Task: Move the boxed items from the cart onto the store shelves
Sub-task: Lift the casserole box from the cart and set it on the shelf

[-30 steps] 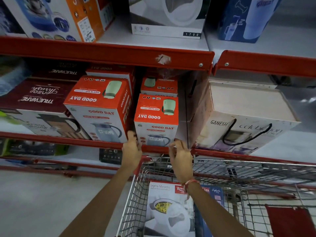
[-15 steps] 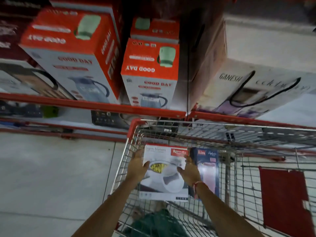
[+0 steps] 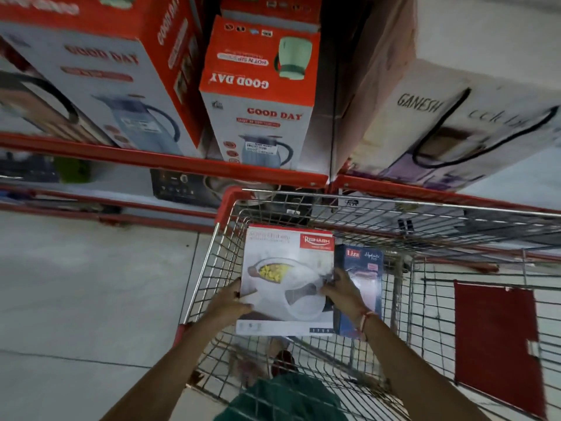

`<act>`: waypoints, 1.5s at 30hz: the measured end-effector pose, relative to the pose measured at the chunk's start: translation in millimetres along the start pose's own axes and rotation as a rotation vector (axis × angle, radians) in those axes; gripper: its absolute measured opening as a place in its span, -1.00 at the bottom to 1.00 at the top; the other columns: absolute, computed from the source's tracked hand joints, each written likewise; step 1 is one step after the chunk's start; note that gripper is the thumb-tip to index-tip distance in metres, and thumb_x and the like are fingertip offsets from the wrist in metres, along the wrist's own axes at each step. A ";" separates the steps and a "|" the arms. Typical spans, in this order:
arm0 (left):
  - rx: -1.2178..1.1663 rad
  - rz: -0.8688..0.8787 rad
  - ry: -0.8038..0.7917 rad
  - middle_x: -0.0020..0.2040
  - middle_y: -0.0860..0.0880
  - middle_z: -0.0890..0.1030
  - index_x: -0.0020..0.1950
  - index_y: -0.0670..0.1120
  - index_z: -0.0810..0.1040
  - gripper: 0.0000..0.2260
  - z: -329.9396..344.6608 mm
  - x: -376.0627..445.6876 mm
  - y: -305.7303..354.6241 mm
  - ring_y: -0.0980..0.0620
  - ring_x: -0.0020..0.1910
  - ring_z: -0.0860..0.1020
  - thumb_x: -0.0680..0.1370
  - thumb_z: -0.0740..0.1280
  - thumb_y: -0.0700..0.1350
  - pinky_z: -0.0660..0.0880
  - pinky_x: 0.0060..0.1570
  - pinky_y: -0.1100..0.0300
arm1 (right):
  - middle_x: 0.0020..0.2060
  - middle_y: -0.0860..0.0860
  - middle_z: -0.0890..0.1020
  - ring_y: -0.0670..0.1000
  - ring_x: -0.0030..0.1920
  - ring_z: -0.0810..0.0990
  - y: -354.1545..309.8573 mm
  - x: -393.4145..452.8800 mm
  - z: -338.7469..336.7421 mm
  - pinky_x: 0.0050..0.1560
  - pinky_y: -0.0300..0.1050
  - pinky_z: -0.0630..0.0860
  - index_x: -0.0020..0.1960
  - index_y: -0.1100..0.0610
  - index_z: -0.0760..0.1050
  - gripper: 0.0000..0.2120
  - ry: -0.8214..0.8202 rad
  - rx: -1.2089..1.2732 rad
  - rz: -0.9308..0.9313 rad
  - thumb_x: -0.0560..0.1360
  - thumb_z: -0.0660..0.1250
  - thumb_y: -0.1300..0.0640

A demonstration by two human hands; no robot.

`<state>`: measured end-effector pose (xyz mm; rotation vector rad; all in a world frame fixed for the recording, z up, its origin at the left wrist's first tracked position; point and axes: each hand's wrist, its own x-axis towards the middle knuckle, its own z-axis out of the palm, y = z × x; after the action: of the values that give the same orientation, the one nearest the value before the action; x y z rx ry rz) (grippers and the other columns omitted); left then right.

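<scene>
A white Rishabh box [image 3: 285, 268] with a casserole picture stands upright inside the wire cart [image 3: 425, 229]. My left hand [image 3: 230, 302] grips its left edge and my right hand [image 3: 343, 290] grips its right edge. A dark blue Liza box [image 3: 364, 265] stands right beside it in the cart, partly behind my right hand. Above the cart runs the red-edged shelf [image 3: 182, 162], holding a small orange and white Good Day kettle box [image 3: 261, 92] and a larger Good Day box [image 3: 100, 71] to its left.
A brown carton [image 3: 373, 65] and a white Ganesh box [image 3: 473, 126] with black cord handles fill the shelf to the right. A dark appliance box [image 3: 179, 186] sits on the lower shelf. A red flap [image 3: 494, 341] hangs on the cart's right side. Pale floor lies left.
My hands left the small Good Day box on the shelf, dropped into the cart and closed on both sides of the white Rishabh box. The view tilted down.
</scene>
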<state>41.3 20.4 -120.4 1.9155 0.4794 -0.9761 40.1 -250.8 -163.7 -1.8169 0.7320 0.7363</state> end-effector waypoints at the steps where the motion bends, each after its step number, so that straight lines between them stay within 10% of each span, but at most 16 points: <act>1: -0.016 0.031 0.013 0.15 -0.08 0.62 0.26 -0.04 0.48 -0.51 -6.6 -13.9 2.1 -0.05 0.06 0.59 0.35 0.44 -0.25 0.54 0.07 0.11 | -0.06 0.02 0.65 0.18 0.00 0.63 -9.6 -20.6 -6.4 0.08 0.24 0.57 0.17 -0.03 0.38 -0.53 0.014 -0.041 -0.028 0.32 0.46 0.11; 8: -0.092 0.286 0.089 -0.27 0.36 0.66 0.04 0.24 0.53 -0.50 -36.7 -104.1 14.4 0.13 -0.12 0.66 0.39 0.38 -0.37 0.62 -0.14 0.17 | 0.02 -0.01 0.57 0.05 -0.08 0.60 -50.7 -146.3 -32.6 -0.04 0.01 0.60 0.34 0.06 0.34 -0.54 0.209 -0.161 -0.267 0.49 0.37 0.19; 18: -0.231 0.461 0.176 -0.03 -0.02 0.71 0.06 0.05 0.63 -0.69 -53.1 -157.7 35.9 -0.01 -0.11 0.68 0.38 0.47 -0.23 0.66 -0.20 0.09 | -0.07 -0.06 0.60 0.07 -0.03 0.62 -75.4 -213.0 -37.6 -0.04 0.16 0.62 0.22 0.06 0.41 -0.58 0.424 -0.066 -0.375 0.42 0.45 0.05; 35: -0.287 1.081 0.388 -0.16 0.23 0.70 0.03 -0.04 0.64 -0.70 -194.0 -253.7 226.6 0.21 -0.10 0.66 0.37 0.44 -0.33 0.57 -0.25 0.41 | -0.09 -0.14 0.64 -0.16 -0.15 0.64 -300.2 -320.6 -97.6 -0.07 -0.04 0.62 0.26 -0.06 0.45 -0.53 0.746 0.090 -1.055 0.39 0.47 0.03; 45: -0.219 1.322 0.588 0.11 -0.10 0.65 0.23 -0.20 0.52 -0.55 -267.4 -264.2 367.0 0.02 0.05 0.64 0.36 0.47 -0.26 0.60 0.06 0.05 | -0.14 -0.16 0.57 -0.22 -0.19 0.54 -441.8 -316.6 -138.3 -0.19 -0.34 0.48 0.21 0.01 0.43 -0.57 0.817 0.220 -1.319 0.40 0.47 0.15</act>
<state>238.2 74.8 363.6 1.7496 -0.3774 0.4788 197.5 -193.7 371.6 -1.8745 -0.0418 -0.9397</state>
